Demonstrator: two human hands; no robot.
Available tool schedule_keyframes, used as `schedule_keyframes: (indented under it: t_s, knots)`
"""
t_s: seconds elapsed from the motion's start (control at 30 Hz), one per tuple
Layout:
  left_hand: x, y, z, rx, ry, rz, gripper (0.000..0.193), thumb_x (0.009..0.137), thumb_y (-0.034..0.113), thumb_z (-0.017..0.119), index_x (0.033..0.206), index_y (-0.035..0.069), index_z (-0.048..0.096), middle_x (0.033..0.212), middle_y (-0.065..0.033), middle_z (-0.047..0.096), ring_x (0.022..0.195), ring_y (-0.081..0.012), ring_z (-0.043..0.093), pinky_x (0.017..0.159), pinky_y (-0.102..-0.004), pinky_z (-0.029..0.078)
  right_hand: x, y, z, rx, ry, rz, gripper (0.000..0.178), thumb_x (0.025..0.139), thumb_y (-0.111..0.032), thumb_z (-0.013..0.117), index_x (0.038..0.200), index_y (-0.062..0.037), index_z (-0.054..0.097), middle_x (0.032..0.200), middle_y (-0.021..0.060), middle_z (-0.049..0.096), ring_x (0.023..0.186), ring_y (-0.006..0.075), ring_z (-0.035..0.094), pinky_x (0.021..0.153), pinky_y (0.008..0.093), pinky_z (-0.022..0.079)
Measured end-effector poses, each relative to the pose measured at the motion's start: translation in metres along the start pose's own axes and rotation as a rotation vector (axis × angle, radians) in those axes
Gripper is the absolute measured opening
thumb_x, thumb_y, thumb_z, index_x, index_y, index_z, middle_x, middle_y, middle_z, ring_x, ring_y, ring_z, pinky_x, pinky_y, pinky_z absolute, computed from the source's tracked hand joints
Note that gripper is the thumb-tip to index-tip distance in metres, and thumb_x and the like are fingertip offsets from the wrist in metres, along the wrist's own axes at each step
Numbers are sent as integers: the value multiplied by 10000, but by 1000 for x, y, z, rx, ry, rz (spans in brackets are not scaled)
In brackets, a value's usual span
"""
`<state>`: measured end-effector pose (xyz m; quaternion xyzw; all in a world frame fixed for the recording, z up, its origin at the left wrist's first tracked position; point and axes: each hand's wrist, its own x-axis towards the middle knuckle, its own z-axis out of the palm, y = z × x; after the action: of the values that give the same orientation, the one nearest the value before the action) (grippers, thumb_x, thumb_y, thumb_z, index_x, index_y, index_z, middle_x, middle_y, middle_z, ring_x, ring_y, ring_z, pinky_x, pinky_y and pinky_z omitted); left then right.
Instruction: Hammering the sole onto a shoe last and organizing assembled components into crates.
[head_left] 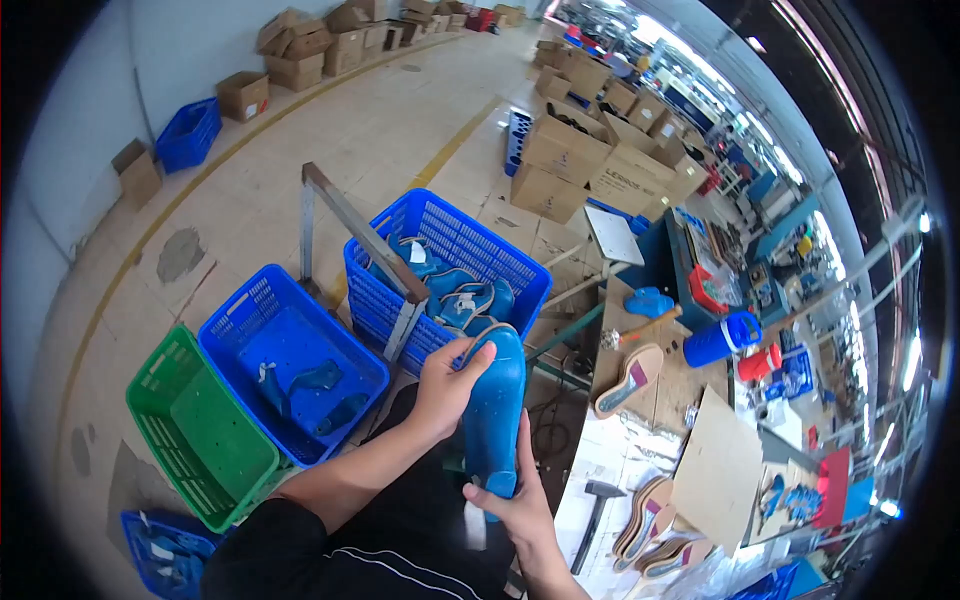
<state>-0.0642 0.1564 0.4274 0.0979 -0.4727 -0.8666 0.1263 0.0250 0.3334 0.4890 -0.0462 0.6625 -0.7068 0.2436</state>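
Note:
A blue shoe last (494, 405) is held upright in front of my body, with a thin tan edge along its upper left side. My left hand (446, 388) is closed around its upper end, the thumb lying on the blue surface. Lower down, my right hand (522, 508) grips the narrower end between thumb and fingers. A small whitish piece (475, 526) hangs below that end, blurred. Just beyond the last, a blue basket (530, 278) contains several blue lasts (465, 300), some with tan edges.
Left of me stand a blue crate (222, 335) with a few lasts and a green crate (205, 440). A metal frame (365, 230) rises by the basket. On the right-hand bench lie a hammer (597, 515), several insoles (643, 520), cardboard (715, 470) and a blue jug (722, 338).

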Motion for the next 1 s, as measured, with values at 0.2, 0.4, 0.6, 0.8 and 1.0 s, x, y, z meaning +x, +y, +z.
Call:
schedule_keyframes:
  t_s: [0.2, 0.4, 0.6, 0.8, 1.0]
  knots:
    - [16, -90, -108, 453, 113, -2, 529, 1039, 400, 750, 1359, -15, 686, 1194, -153, 770, 1128, -230, 727, 981, -343, 565, 105, 2, -83, 185, 195, 610, 674, 846, -169, 811, 1474, -80, 582, 1335, 156, 664, 1117, 300, 691, 934, 459, 612]
    - [-32, -213, -300, 1155, 385, -354, 460, 946, 459, 746, 1181, 64, 760, 1146, -232, 760, 1134, -411, 705, 1011, -534, 542, 284, 4, -60, -57, 59, 660, 493, 850, -331, 869, 1254, -166, 640, 1047, 73, 686, 902, 280, 679, 744, 593, 590]
    - [-97, -279, -394, 1392, 414, -753, 566, 991, 496, 681, 1343, 54, 650, 1341, -263, 666, 1282, -460, 606, 1058, -570, 503, 447, 25, -8, 135, 9, 239, 623, 1000, -405, 762, 1486, -61, 579, 1419, 180, 630, 1238, 373, 643, 1003, 597, 567]
    - [-85, -288, -440, 1271, 612, -893, 656, 1013, 528, 666, 1434, 37, 553, 1391, -271, 626, 1275, -462, 604, 1080, -565, 510, 494, 86, 85, -551, -155, 4, 844, 1008, -487, 749, 1630, -7, 441, 1430, 230, 667, 1221, 323, 690, 991, 460, 572]
    - [-22, -310, -476, 1248, 585, -994, 673, 1009, 477, 700, 1505, 71, 495, 1484, -281, 573, 1358, -486, 565, 1130, -548, 503, 499, 130, 133, -1890, -198, -680, 856, 1010, -389, 748, 1709, -141, 322, 1091, 201, 662, 769, 350, 737, 672, 415, 625]
